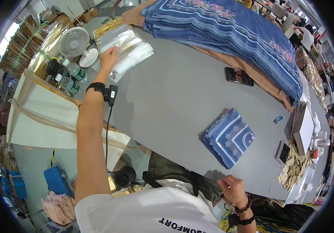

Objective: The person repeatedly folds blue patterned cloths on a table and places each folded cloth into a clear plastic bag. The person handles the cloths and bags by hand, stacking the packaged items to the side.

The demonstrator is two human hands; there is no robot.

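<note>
My left hand (109, 58) reaches to the far left of the table, fingers pinched at the top of a stack of clear plastic bags (131, 56). Its fingertips are partly hidden, and the bag seems caught between them. Near the table's front edge, my right hand (233, 190) hovers with curled fingers, and I see nothing plainly held in it. Just beyond it lies a folded blue patterned cloth (229, 138) with scalloped edges. Across the back, a tall pile of blue floral cloths (217, 27) rests on brown material (238, 58).
A white fan (74, 42) and water bottles (74, 70) stand beside the bags. A phone (239, 76) lies before the cloth pile. On the right are a blue clip (278, 119), a white box (302, 128), a small dark-faced device (282, 152) and tan scraps (294, 167).
</note>
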